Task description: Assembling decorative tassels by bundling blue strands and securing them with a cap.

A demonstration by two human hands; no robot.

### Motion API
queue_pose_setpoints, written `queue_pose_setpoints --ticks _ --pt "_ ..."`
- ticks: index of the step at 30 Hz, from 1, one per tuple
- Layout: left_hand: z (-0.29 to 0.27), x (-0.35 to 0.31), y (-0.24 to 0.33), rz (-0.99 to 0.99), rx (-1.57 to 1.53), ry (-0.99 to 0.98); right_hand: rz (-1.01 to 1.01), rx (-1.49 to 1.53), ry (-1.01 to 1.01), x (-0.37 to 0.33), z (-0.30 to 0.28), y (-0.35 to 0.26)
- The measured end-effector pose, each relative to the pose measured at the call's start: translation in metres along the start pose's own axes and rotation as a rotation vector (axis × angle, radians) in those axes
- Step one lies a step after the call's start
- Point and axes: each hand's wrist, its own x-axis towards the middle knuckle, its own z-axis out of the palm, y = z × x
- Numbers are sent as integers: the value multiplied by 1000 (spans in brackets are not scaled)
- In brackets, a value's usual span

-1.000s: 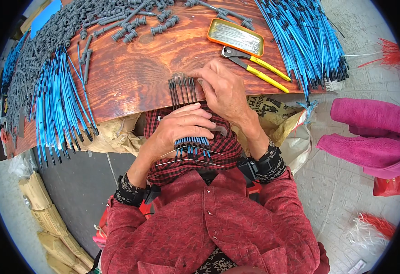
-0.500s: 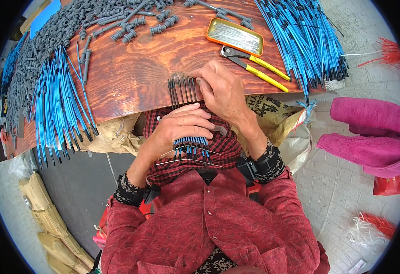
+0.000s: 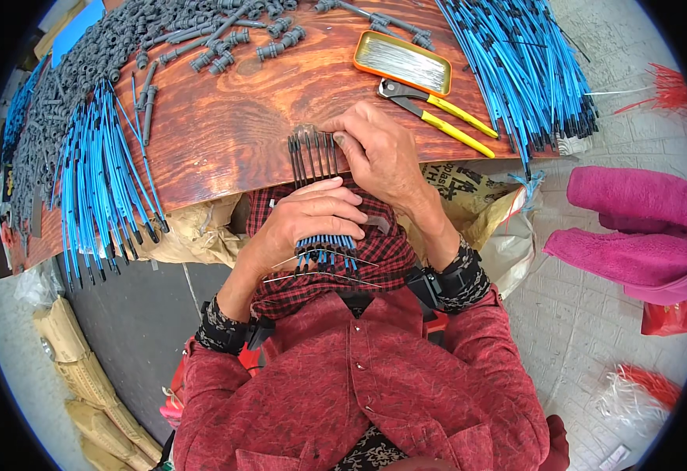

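I see my left hand [image 3: 312, 216] clenched around a small bundle of blue tubes [image 3: 324, 250], its grip holding them flat over the checkered cloth [image 3: 375, 259] on my lap, just at the edge of the wooden worktop [image 3: 233, 125]. The black tips [image 3: 310, 153] of the bundle lie on the worktop edge, side by side. My right hand [image 3: 379, 153] rests on these tips, fingers pressed on them; its grip is closed on the tips, not fully wrapped. Thin wires come out near the blue ends. Behind the right hand lie yellow-handled pliers [image 3: 437, 114] and an orange tin [image 3: 403, 61]. A large pile of blue tubes [image 3: 100, 180] lies at the left, another pile [image 3: 524, 63] at the right.
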Motion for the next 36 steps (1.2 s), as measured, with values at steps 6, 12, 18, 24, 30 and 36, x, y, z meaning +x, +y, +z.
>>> queue_pose_setpoints --ticks 6,12,18,24,30,36 --pt "1 -1 0 0 3 -8 -58 -6 -9 2 2 6" --pt "0 -1 -2 15 -12 -11 -40 35 -30 4 4 9" --pt "0 -3 -5 9 -15 -22 -76 50 -10 9 5 4" --pt "1 -5 -1 27 -33 -34 -52 67 -32 7 3 3" --pt "-5 -4 0 -16 -27 -28 -62 59 -27 10 11 2" --pt "-4 -1 -1 1 -70 -43 -36 112 -65 11 6 6"
